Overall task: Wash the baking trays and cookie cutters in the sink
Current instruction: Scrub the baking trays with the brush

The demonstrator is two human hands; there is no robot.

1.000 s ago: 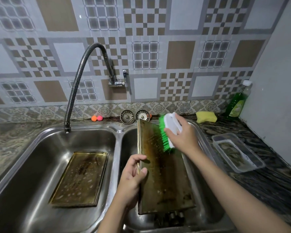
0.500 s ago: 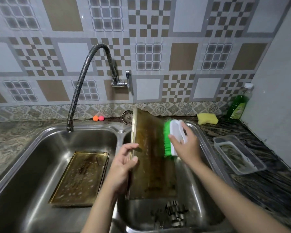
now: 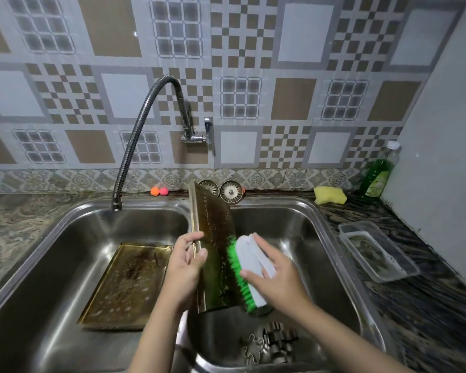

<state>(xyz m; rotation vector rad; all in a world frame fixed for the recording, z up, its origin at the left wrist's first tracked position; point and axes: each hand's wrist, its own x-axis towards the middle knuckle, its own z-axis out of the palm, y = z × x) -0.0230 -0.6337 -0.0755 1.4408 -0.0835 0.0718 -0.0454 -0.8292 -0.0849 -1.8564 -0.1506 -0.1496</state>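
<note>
My left hand [image 3: 185, 267] grips the left edge of a stained, soapy baking tray [image 3: 213, 232], which stands nearly on edge over the right sink basin [image 3: 315, 238]. In my right hand [image 3: 277, 275] is a white scrub brush with green bristles [image 3: 249, 267], its bristles pressed against the tray's lower face. A second dirty baking tray [image 3: 127, 286] lies flat in the left basin [image 3: 65, 251]. Several metal cookie cutters [image 3: 269, 345] lie on the bottom of the right basin, below the held tray.
A flexible steel faucet [image 3: 135, 135] arches over the left basin. Two sink strainers [image 3: 230, 190], two small orange and pink balls [image 3: 159, 191], a yellow sponge [image 3: 330, 195] and a green soap bottle [image 3: 378, 173] line the back. A clear plastic container [image 3: 377, 250] sits on the right counter.
My left hand has tipped the tray from lying flat up onto its edge. The brush has slid down from the tray's upper part to its lower part.
</note>
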